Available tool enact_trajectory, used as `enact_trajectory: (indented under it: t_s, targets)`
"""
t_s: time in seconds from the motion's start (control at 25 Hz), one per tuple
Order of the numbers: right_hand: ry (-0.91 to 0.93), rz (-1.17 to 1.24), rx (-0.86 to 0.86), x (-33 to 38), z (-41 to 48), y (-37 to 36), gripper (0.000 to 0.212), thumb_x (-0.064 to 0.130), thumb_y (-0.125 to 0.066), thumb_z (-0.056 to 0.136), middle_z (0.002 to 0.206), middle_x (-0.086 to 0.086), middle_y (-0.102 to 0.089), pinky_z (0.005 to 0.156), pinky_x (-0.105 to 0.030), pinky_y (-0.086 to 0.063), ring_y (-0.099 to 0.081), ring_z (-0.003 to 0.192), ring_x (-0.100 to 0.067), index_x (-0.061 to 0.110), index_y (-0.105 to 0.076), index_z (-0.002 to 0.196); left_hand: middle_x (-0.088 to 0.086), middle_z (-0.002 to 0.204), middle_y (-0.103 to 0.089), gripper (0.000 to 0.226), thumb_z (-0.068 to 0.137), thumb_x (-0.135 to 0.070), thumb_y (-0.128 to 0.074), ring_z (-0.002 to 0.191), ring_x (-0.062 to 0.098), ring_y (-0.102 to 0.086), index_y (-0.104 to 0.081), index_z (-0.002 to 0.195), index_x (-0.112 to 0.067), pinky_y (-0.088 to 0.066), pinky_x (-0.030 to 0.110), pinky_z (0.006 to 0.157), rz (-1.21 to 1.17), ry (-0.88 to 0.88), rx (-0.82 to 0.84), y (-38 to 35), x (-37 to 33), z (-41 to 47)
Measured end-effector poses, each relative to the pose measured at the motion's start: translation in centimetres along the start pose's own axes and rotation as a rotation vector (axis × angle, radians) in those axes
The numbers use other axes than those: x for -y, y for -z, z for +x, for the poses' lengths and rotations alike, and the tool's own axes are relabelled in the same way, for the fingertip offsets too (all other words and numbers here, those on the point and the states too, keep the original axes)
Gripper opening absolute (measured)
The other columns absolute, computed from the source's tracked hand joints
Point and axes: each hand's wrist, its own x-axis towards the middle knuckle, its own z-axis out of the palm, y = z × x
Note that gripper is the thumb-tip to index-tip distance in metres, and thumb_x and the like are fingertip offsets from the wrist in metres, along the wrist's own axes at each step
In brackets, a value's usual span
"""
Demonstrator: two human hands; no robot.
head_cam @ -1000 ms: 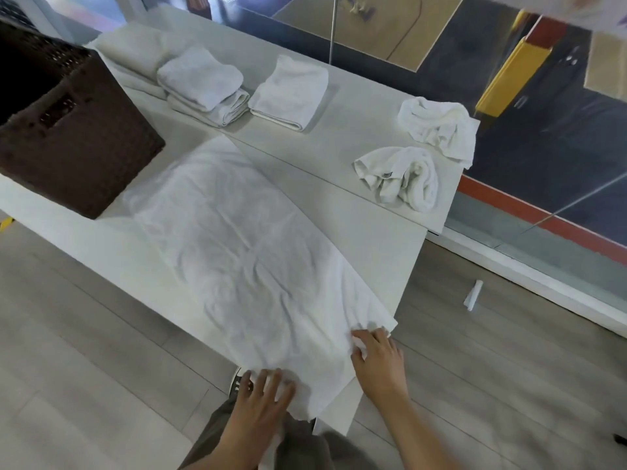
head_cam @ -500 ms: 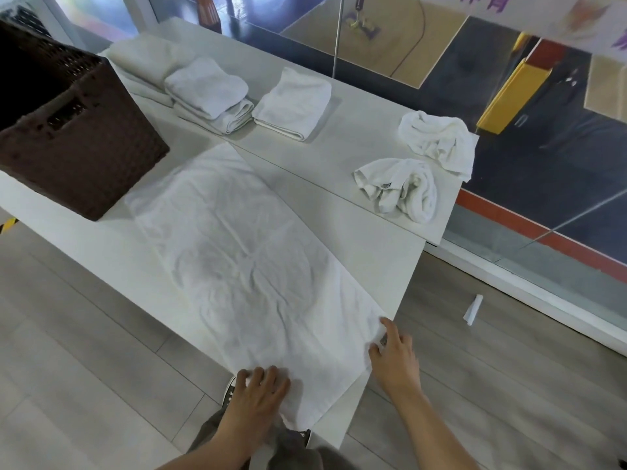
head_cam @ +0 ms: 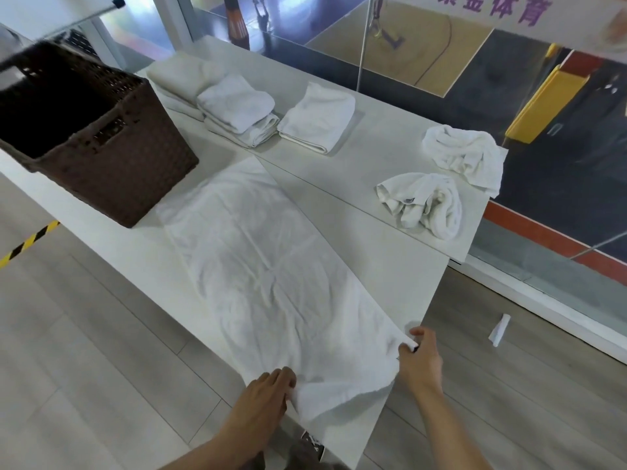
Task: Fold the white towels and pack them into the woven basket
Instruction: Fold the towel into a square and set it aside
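Note:
A long white towel (head_cam: 268, 266) lies spread flat along the white table (head_cam: 400, 266), its far end beside the dark brown woven basket (head_cam: 112, 164). My left hand (head_cam: 264, 398) pinches the towel's near left corner at the table's front edge. My right hand (head_cam: 420, 361) pinches the near right corner, which is lifted slightly. A stack of folded towels (head_cam: 241, 110) and a single folded towel (head_cam: 319, 118) lie at the back. Two crumpled towels (head_cam: 427, 205) (head_cam: 464, 157) sit at the far right.
A larger folded white cloth (head_cam: 179, 76) lies behind the stack. A glass wall (head_cam: 441, 45) runs behind the table. A small white scrap (head_cam: 498, 334) lies on the wooden floor at the right; yellow-black tape (head_cam: 27, 244) marks the floor at the left.
Both hands went from resting flat on the towel's near end to pinching its two near corners. The right hand shifted outward to the right corner, which has risen a little.

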Motion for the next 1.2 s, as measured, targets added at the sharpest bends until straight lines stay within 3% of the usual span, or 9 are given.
enact_trajectory:
  t_s: [0.12, 0.2, 0.32, 0.48, 0.6, 0.72, 0.84, 1.04, 1.2]
  targets:
    - [0.012, 0.167, 0.032, 1.8, -0.8, 1.1, 0.03, 0.001, -0.049, 0.096, 0.095, -0.009, -0.064, 0.062, -0.035, -0.051, -0.066, 0.08, -0.024, 0.023, -0.055, 0.117, -0.016, 0.088, -0.048, 0.004, 0.096, -0.037, -0.039, 0.082, 0.003, -0.04, -0.036, 0.093, -0.037, -0.031, 0.021, 0.073, -0.201, -0.003, -0.031, 3.8, -1.4, -0.5]
    - [0.044, 0.253, 0.035, 2.8, -1.6, 2.3, 0.029, -0.001, -0.05, 0.095, 0.093, -0.012, -0.065, 0.062, -0.035, -0.052, -0.061, 0.075, -0.024, 0.02, -0.066, 0.109, -0.016, 0.083, -0.043, 0.021, 0.091, -0.055, -0.039, 0.083, 0.005, -0.039, -0.034, 0.091, -0.035, -0.032, 0.025, 0.074, -0.262, -0.002, -0.023, 6.5, -2.4, -1.2]
    - [-0.009, 0.518, -0.028, 4.1, -1.9, 4.9, 0.024, 0.002, -0.053, 0.092, 0.093, -0.02, -0.068, 0.062, -0.03, -0.053, -0.06, 0.073, -0.022, 0.006, -0.074, 0.104, -0.014, 0.084, -0.046, 0.054, 0.082, -0.069, -0.055, 0.083, 0.013, -0.045, -0.036, 0.108, -0.026, -0.039, 0.032, 0.073, -0.125, 0.021, 0.058, 9.8, -3.8, -1.9]
    - [-0.034, 0.889, 0.035, 8.8, -2.2, 8.4, 0.03, 0.004, -0.045, 0.091, 0.096, -0.014, -0.077, 0.058, -0.022, -0.057, -0.07, 0.069, -0.018, 0.001, -0.069, 0.109, -0.002, 0.082, -0.055, 0.041, 0.098, -0.059, -0.04, 0.081, 0.026, -0.056, -0.043, 0.107, -0.02, -0.043, 0.039, 0.073, -0.237, -0.006, 0.003, 11.6, -4.6, -3.4]
    - [0.168, 0.748, 0.174, 13.2, -3.1, 8.4, 0.025, 0.007, -0.05, 0.1, 0.106, -0.005, -0.078, 0.071, -0.025, -0.058, -0.072, 0.083, -0.02, 0.011, -0.067, 0.117, -0.001, 0.076, -0.064, 0.053, 0.098, -0.066, -0.03, 0.067, 0.01, -0.063, -0.055, 0.093, -0.019, -0.048, 0.029, 0.066, -0.489, 0.059, -0.079, 13.2, -4.3, -4.5]
    - [0.314, 0.519, 0.16, 17.1, -3.0, 5.5, 0.016, 0.018, -0.061, 0.1, 0.103, -0.004, -0.078, 0.074, -0.03, -0.055, -0.073, 0.085, -0.025, 0.011, -0.071, 0.11, -0.008, 0.069, -0.061, 0.026, 0.104, -0.035, -0.046, 0.062, 0.002, -0.061, -0.054, 0.084, -0.02, -0.044, 0.023, 0.062, -0.563, 0.092, -0.16, 14.6, -2.7, -5.1]
    - [0.383, 0.458, 0.152, 22.0, -2.1, 1.2, 0.013, 0.016, -0.063, 0.099, 0.091, -0.01, -0.078, 0.065, -0.025, -0.056, -0.075, 0.074, -0.024, 0.009, -0.074, 0.101, -0.004, 0.066, -0.057, 0.026, 0.101, -0.023, -0.051, 0.061, 0.003, -0.06, -0.051, 0.077, -0.013, -0.047, 0.029, 0.064, -0.677, 0.226, -0.189, 16.1, 0.4, -5.4]
    - [0.49, 0.368, 0.139, 30.2, -0.9, -6.9, 0.012, 0.017, -0.067, 0.097, 0.071, -0.01, -0.073, 0.058, -0.023, -0.055, -0.069, 0.056, -0.018, 0.007, -0.072, 0.101, 0.016, 0.083, -0.07, 0.058, 0.102, -0.052, -0.038, 0.073, 0.014, -0.073, -0.062, 0.094, 0.0, -0.055, 0.041, 0.079, -0.865, 0.363, -0.225, 19.6, 5.5, -3.4]
    - [0.479, 0.277, 0.094, 34.9, 1.4, -13.6, 0.007, 0.023, -0.067, 0.095, 0.064, -0.003, -0.072, 0.066, -0.038, -0.057, -0.069, 0.053, -0.018, 0.019, -0.071, 0.09, 0.004, 0.073, -0.075, 0.046, 0.104, -0.046, -0.038, 0.063, 0.008, -0.069, -0.065, 0.093, -0.01, -0.05, 0.031, 0.071, -0.806, 0.52, -0.224, 22.0, 11.8, 0.3]
